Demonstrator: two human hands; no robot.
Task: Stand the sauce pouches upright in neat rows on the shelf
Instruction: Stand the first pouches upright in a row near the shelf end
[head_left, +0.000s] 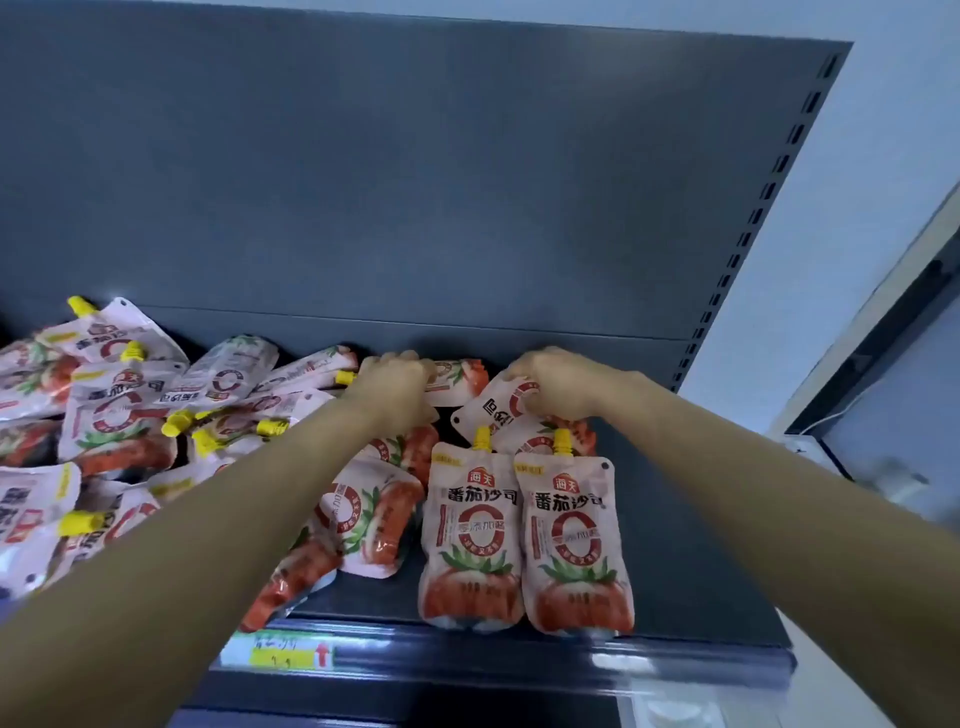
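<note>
Left hand (397, 387) grips fallen pink plastic sauce pouch (460, 376), right hand (558, 387) inverted pink pouch (491, 413), at back edge of dark shelf (675, 545); soft, slippery, so likely best pinched at top seam.

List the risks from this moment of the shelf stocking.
1. The right hand grips a tilted pink plastic pouch right behind the two upright pink yellow-capped pouches; lowering the forearm may knock them off the dark metal shelf.
2. The left hand grips a flat pink pouch beside the loose heap of pouches; pulling it may drag neighbours along.
</note>
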